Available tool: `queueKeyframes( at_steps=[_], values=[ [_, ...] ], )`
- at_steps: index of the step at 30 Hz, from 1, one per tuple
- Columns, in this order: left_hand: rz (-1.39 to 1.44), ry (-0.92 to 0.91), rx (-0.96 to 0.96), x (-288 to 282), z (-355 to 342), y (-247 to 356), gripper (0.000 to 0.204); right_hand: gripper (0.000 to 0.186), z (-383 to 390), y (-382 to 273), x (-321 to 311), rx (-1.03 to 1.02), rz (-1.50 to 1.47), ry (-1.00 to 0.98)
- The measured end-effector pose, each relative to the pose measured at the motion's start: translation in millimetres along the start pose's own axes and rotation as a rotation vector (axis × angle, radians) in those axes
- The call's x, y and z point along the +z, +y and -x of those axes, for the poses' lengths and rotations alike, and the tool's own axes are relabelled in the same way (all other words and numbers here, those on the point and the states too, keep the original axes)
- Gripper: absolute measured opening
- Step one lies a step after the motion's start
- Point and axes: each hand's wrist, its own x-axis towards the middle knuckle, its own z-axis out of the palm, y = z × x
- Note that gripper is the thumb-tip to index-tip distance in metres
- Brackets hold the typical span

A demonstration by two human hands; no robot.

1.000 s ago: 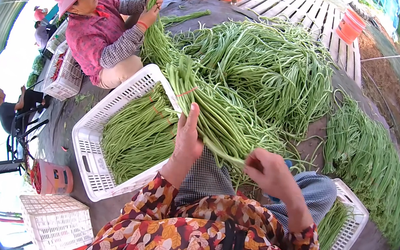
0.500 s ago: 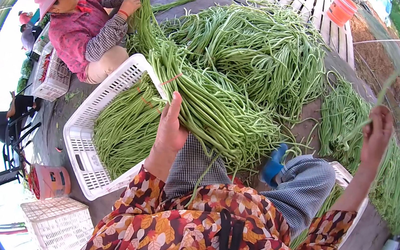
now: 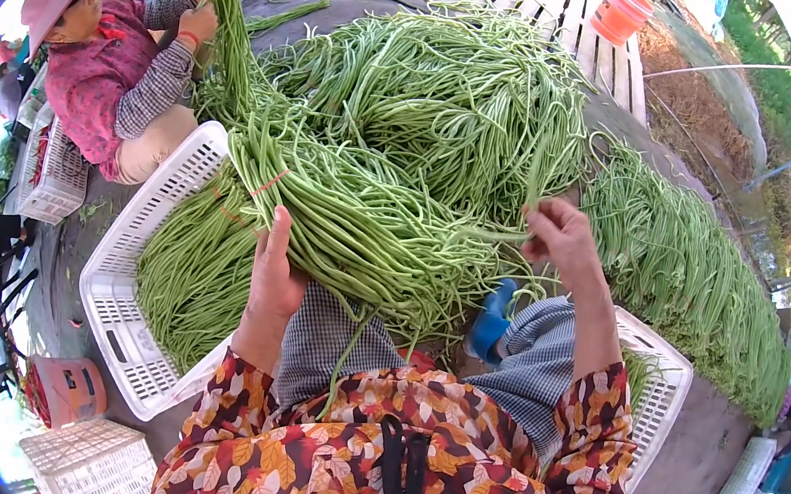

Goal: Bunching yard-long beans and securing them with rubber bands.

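Beans (image 3: pixel 356 242), long, thin and green, lie in one fat bunch in front of me, with a thin red band (image 3: pixel 271 182) round its left part. I think they are bendy and a bit heavy all together; one bean alone would be light and could snap. The best place to hold them is close to the band, where they sit tight, as the loose right ends may flop. My left hand (image 3: pixel 278 277) has hold of the near side, partly curled, thumb up; its other fingers are hidden. My right hand (image 3: pixel 565 237) is up past the right ends, fingertips pinched on a thin, blurry green strand (image 3: pixel 502 235). A white plastic crate with slots (image 3: pixel 107 299) sits on the left, and a big, tangled green bean pile (image 3: pixel 474 107) lies on the far side.
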Motion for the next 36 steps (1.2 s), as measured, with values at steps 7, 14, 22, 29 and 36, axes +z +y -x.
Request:
queueKeyframes(
  at_steps=[7,14,22,29,36],
  values=[
    [0.063,0.003,-0.098,-5,-5,3,0.043,0.014,-29,-40,-10,0.273,0.656,-0.3],
    [-0.002,-0.034,-0.176,-7,-11,1,0.046,0.049,-133,-175,-88,-0.585,0.361,0.527],
    [0.081,0.028,-0.154,7,-3,16,0.044,0.015,-9,-99,82,-0.298,0.127,-0.428],
    [0.084,0.08,-0.152,9,-4,7,0.04,0.016,41,-21,156,-0.707,0.52,-0.281],
    [0.115,0.166,-0.131,10,0,-1,0.042,0.025,39,3,164,-1.028,0.764,-0.108]
  ],
)
